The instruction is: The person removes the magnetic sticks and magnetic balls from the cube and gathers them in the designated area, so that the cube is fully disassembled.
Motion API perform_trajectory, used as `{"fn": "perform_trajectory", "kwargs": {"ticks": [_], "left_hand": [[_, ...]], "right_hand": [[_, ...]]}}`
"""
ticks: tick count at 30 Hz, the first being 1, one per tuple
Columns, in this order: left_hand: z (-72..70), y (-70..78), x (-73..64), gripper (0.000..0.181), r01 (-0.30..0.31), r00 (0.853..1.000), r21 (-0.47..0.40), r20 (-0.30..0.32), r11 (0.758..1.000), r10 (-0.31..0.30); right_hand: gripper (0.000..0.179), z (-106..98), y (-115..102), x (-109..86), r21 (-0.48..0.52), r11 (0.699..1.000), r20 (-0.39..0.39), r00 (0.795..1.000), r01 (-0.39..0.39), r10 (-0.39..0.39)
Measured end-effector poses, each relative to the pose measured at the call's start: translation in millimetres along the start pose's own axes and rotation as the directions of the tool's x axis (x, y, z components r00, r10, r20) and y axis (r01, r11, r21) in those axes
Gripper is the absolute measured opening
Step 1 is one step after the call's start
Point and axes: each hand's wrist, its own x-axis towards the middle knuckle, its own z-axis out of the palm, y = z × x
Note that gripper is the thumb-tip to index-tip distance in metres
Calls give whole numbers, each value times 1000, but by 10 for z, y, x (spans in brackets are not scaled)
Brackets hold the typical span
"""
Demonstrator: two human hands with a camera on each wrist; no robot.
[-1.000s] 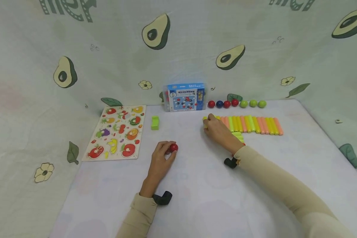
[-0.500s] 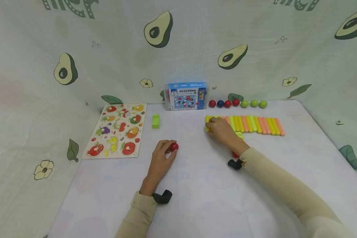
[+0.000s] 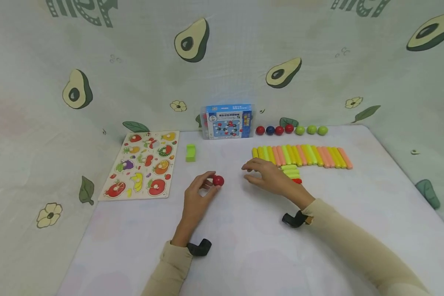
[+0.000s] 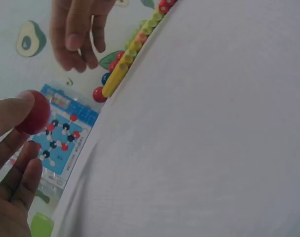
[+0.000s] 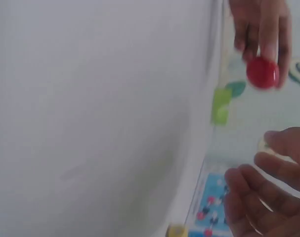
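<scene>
My left hand (image 3: 197,199) pinches a glossy red ball (image 3: 218,180) between thumb and fingertips, over the middle of the table. In the left wrist view the same red ball (image 4: 37,113) sits at the thumb tip, with the palm side below it. To the right, my right hand (image 3: 268,176) holds nothing; its fingers are loosely bent and spread, pointing towards the ball. It is just in front of a row of yellow, green and orange sticks (image 3: 303,156). Beside its wrist lie several short green pieces (image 3: 290,169) with a red piece (image 3: 297,181), partly hidden by the hand.
At the back stands a blue molecule-model box (image 3: 227,121). A line of red, blue and green balls (image 3: 289,129) runs to its right. A fruit puzzle board (image 3: 140,164) lies on the left, with a small green block (image 3: 190,153) beside it.
My right hand has left the left end of the stick row and come nearer, its fingers loosening. That end now shows in full. The left hand keeps the red ball almost in place.
</scene>
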Motion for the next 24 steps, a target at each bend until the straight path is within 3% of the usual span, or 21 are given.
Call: {"fn": "perform_trajectory", "kwargs": {"ticks": [4, 6, 10, 13, 15, 19, 24], "left_hand": [[43, 102, -29, 38, -17, 1000, -57, 2, 998, 17], [72, 141, -46, 36, -50, 999, -78, 3, 996, 51], [111, 182, -78, 40, -123, 992, -94, 9, 988, 125], [123, 202, -97, 44, -140, 989, -75, 33, 987, 142], [131, 199, -104, 45, -140, 989, -47, 51, 989, 142], [146, 168, -108, 41, -137, 987, 3, 81, 991, 137], [163, 85, -108, 33, -102, 989, 42, 115, 994, 96]], "right_hand": [[35, 117, -204, -32, 241, 970, 62, 998, -41, 27], [35, 173, -276, -48, 362, 928, 89, 994, -88, 59], [32, 249, -353, -90, 537, 813, 134, 975, -223, 178], [31, 254, -377, -129, 562, 782, 128, 962, -269, 240], [31, 238, -377, -152, 550, 794, 96, 964, -258, 246], [32, 136, -316, -204, 487, 850, 16, 975, -203, 224], [33, -97, -101, -278, 372, 907, -64, 969, -197, 237]]}}
